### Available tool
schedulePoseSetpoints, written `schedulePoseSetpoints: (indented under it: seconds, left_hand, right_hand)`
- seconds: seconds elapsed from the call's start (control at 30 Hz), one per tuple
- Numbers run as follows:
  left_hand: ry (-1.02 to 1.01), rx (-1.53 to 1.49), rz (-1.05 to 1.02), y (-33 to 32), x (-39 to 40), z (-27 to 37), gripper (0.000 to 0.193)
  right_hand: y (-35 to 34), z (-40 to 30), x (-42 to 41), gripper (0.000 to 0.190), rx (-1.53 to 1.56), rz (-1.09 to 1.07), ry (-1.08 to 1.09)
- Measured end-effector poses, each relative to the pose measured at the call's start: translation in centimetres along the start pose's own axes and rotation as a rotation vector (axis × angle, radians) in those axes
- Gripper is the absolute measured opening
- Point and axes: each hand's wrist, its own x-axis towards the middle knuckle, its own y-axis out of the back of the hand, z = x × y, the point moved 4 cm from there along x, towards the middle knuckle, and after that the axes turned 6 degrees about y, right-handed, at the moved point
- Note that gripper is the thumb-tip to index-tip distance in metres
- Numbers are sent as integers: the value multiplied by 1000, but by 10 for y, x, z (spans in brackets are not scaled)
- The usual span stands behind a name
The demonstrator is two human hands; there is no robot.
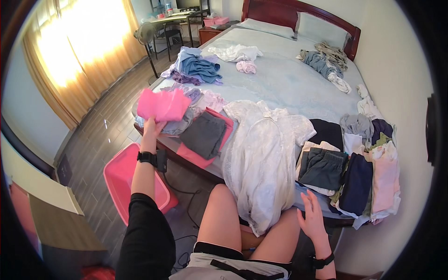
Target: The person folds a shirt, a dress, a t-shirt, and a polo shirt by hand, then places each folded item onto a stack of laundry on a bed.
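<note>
My left hand (154,126) grips a bright pink folded cloth (164,105), held up over the bed's left front corner. Below and beside it lie a dark grey folded garment (204,134) on a pink one and a heap of lilac and pale pink clothes (210,101). With fingers apart and nothing in it, my right hand (310,215) hovers near the bed's front edge, beside the folded dark shorts (323,168). Between my hands a white lace dress (264,157) is spread out, its hem hanging over the edge between my knees.
A pink plastic tub (122,178) sits on the floor at left, a black cable (190,206) near it. Folded clothes (385,182) line the bed's right front. Farther back are blue garments (199,68), white ones (236,53) and a grey heap (325,66). A fan (145,35) stands beyond.
</note>
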Motion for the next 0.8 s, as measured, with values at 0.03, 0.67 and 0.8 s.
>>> schedulePoseSetpoints:
  seconds: [0.03,0.67,0.8]
  left_hand:
    - [-5,4,-1,11,0,-6,42]
    - [-146,593,274,40,-22,-8,31]
    - [-670,850,409,4,-115,-32,33]
  right_hand:
    - [-1,-1,-1,55,8,3,2]
    - [-49,-6,-13,54,73,-86,-126]
    - [-113,32,-38,68,184,-318,-575]
